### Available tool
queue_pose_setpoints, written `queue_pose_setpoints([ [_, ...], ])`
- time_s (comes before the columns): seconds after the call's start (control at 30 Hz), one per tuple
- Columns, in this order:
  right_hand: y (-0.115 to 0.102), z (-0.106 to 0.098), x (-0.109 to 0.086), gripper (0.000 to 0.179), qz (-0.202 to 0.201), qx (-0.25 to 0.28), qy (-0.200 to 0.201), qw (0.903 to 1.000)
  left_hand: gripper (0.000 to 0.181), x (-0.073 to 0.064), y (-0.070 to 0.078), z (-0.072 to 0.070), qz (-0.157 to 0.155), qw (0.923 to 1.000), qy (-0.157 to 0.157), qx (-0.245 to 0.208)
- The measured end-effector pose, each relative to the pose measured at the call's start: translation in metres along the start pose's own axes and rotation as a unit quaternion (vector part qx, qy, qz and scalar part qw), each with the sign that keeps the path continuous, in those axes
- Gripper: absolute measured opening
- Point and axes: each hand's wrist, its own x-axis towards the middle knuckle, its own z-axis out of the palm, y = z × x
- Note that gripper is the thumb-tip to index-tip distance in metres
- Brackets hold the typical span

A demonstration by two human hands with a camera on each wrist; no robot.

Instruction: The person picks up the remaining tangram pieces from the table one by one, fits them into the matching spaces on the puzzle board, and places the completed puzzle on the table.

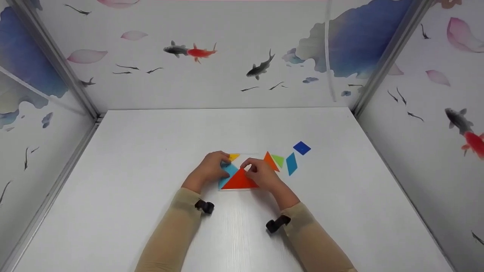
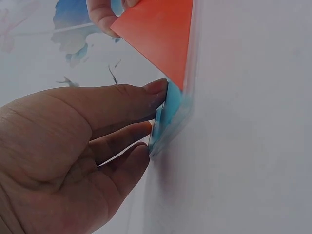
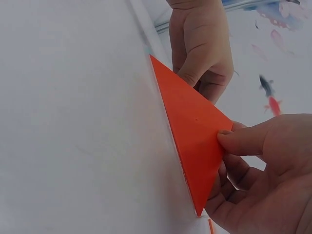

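Note:
My right hand point(image 1: 262, 174) pinches a large red-orange triangle point(image 1: 240, 180) by its top corner, thumb on its face in the right wrist view. This triangle's long edge lies along the near edge of a clear, shallow tray point(image 1: 227, 190). On its left, a light blue triangle point(image 1: 231, 169) is partly covered by my left hand point(image 1: 212, 166), whose thumb and curled fingers hold it near the tray's left side. The thumb point(image 2: 156, 87) lies against the blue piece in the left wrist view. A yellow piece point(image 1: 234, 156) shows just beyond the left fingers.
Right of the tray lie an orange triangle point(image 1: 270, 162), a light green piece point(image 1: 278, 160), a blue parallelogram point(image 1: 291, 164) and a dark blue square point(image 1: 301, 148). The white table point(image 1: 151, 151) is bounded by printed panels at the back and sides.

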Motion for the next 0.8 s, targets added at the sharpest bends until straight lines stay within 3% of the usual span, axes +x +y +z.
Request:
queue_pose_setpoints([
  [0.53, 0.0043, 0.0078, 0.0013, 0.023, -0.017, 0.006, -0.015, 0.9997, 0.041, -0.0038, -0.0075, 0.0014, 0.004, 1.0, -0.001, 0.006],
  [0.63, 0.0035, 0.0058, 0.0029, 0.023, -0.021, 0.008, -0.009, 0.9997, 0.04, -0.0012, -0.0055, -0.0009, 0.019, 0.9998, 0.004, 0.011],
  [0.8, 0.002, 0.0039, 0.0039, 0.023, -0.011, 0.009, -0.003, 0.9999, 0.043, -0.0003, -0.0023, -0.0025, 0.014, 0.9999, -0.004, 0.008],
])
